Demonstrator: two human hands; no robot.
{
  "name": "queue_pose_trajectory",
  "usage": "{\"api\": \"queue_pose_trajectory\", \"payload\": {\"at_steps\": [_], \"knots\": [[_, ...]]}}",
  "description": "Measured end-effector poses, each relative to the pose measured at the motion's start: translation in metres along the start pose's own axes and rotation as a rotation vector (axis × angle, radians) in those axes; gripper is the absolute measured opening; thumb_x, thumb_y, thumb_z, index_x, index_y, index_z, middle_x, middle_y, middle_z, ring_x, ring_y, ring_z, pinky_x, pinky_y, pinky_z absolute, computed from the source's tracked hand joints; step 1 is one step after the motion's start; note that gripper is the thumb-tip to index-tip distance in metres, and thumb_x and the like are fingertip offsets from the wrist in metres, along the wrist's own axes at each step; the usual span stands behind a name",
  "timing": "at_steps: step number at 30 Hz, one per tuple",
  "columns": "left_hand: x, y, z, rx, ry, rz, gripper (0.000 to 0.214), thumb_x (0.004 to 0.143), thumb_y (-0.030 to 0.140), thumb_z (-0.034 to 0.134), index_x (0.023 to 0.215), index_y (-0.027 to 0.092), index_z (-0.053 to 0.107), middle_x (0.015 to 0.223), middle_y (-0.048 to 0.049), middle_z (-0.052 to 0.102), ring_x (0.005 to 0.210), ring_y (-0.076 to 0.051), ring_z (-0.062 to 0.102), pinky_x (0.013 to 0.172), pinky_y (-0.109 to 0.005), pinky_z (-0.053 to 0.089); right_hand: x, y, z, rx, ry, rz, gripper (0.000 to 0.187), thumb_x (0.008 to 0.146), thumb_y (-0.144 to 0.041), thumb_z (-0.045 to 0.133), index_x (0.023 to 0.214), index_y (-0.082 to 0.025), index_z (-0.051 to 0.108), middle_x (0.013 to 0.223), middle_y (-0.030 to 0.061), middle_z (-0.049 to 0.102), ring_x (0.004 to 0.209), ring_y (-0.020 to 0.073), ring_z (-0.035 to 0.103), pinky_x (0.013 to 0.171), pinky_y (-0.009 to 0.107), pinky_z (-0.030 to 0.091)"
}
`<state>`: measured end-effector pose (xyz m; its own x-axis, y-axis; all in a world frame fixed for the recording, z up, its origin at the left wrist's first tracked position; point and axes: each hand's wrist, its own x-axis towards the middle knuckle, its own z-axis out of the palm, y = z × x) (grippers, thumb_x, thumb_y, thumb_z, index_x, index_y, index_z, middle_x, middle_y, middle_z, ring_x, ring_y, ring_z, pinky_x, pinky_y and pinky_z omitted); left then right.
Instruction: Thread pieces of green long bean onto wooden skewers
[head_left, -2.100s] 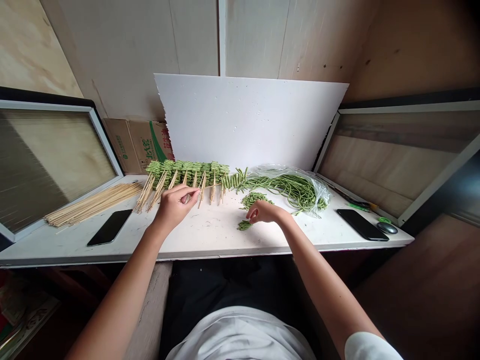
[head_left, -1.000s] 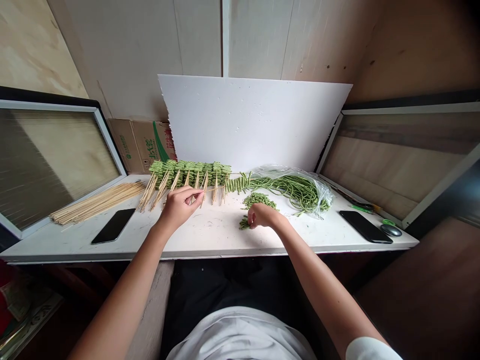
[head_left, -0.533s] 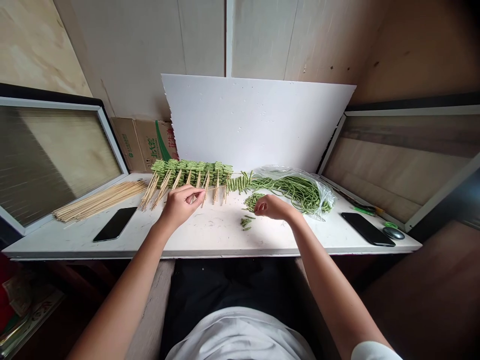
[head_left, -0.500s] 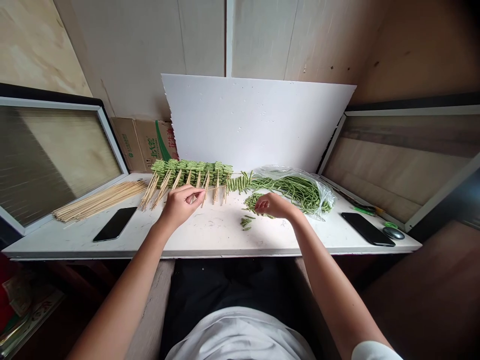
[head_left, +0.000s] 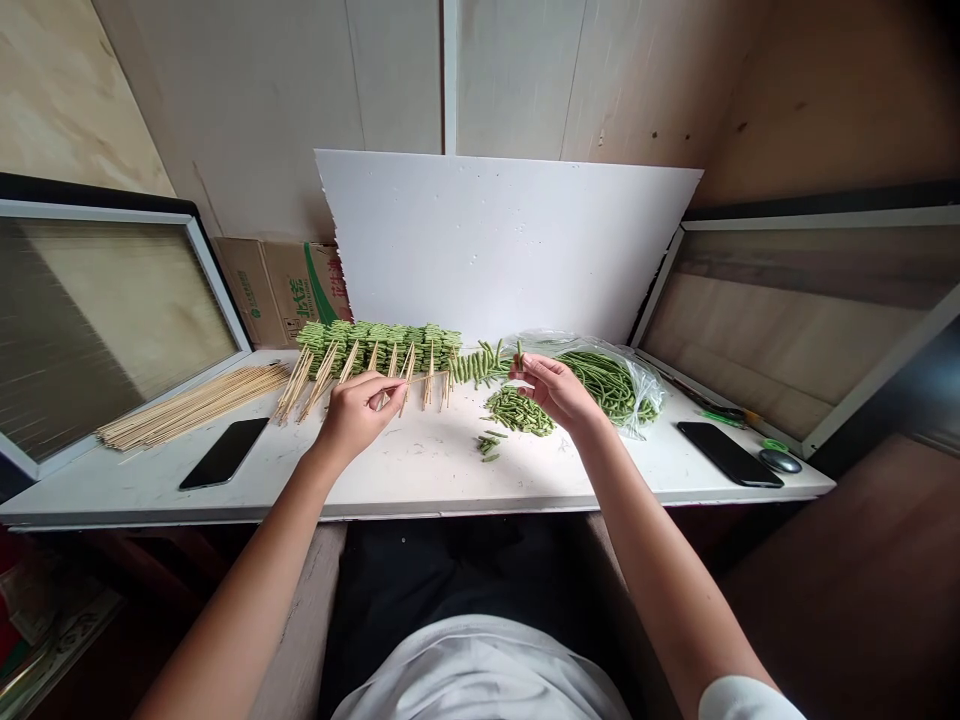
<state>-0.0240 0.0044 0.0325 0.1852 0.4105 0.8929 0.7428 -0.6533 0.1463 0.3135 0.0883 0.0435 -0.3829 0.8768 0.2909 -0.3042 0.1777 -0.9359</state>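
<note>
Right hand [head_left: 553, 392] has lifted off the bean pile since the last frame. It now sits raised in front of the plastic bag [head_left: 611, 385], thumb and forefinger pressed together on a short bean piece [head_left: 518, 354] that stands upright from the pinch. Left hand [head_left: 358, 418] is curled, pinching a bamboo skewer [head_left: 427, 379] that runs right toward the raised piece, well short of it.

Cut pile [head_left: 517, 412] lies on the white table [head_left: 405, 470], just below and in front of the right hand, not touching it. Small scatter [head_left: 487, 445] of pieces sits nearer the front edge. Skewered row [head_left: 379, 345] lies along the foam board [head_left: 502, 240], its stick ends fanned toward the person, close to the left hand.

Risks, as I judge them:
- Piece is short and looks slick, so a loose pinch could drop it into the pile.
- Off-centre contact with the skewer point could split the piece or jab a finger.
- Left knuckles are near the stick ends, so a wide sweep could knock the row.
- Scatter near the edge could get brushed off by a forearm.

Labels: cardboard box [head_left: 281, 292] behind the row has a green swoosh and characters, too blurred to read with confidence. No other readable writing.
</note>
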Motion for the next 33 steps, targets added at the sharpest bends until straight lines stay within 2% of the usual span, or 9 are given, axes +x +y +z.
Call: {"api": "queue_pose_trajectory", "payload": {"at_steps": [6, 10, 18, 33], "knots": [[0.0, 0.001, 0.002, -0.014, -0.002, 0.016, 0.013, 0.096, 0.021, 0.067, 0.098, 0.017, 0.079, 0.067, 0.0017, 0.056, 0.058, -0.011, 0.046, 0.059, -0.026, 0.038, 0.002, 0.008, 0.006, 0.094, -0.007, 0.02, 0.029, 0.084, -0.049, 0.085, 0.099, -0.025, 0.08, 0.11, 0.006, 0.079, 0.103, 0.0192, 0.072, 0.068, 0.022, 0.057], [0.0, 0.001, 0.002, -0.026, -0.001, 0.02, 0.013, 0.095, 0.02, 0.068, 0.098, 0.015, 0.08, 0.067, 0.0014, 0.057, 0.058, -0.011, 0.046, 0.058, -0.026, 0.038, 0.002, 0.009, 0.011, 0.123, 0.022, 0.012, 0.028, 0.083, -0.048, 0.086, 0.097, -0.025, 0.08, 0.108, 0.0049, 0.08, 0.103, 0.0193, 0.074, 0.063, 0.02, 0.057], [0.0, 0.001, 0.003, -0.045, 0.011, 0.027, 0.013, 0.094, 0.02, 0.07, 0.099, 0.017, 0.082, 0.068, 0.0002, 0.062, 0.057, -0.011, 0.045, 0.057, -0.025, 0.039, 0.001, 0.007, 0.014, 0.141, 0.003, 0.009, 0.027, 0.083, -0.046, 0.086, 0.095, -0.023, 0.08, 0.104, 0.0042, 0.079, 0.097, 0.0155, 0.074, 0.065, 0.018, 0.058], [0.0, 0.001, 0.0, -0.022, 0.009, 0.027, 0.013, 0.094, 0.019, 0.07, 0.098, 0.017, 0.082, 0.075, -0.0025, 0.069, 0.058, -0.011, 0.045, 0.057, -0.027, 0.04, 0.001, 0.007, 0.015, 0.104, 0.054, 0.015, 0.027, 0.078, -0.047, 0.09, 0.089, -0.024, 0.082, 0.102, 0.0048, 0.08, 0.098, 0.0178, 0.074, 0.065, 0.019, 0.056]]}}
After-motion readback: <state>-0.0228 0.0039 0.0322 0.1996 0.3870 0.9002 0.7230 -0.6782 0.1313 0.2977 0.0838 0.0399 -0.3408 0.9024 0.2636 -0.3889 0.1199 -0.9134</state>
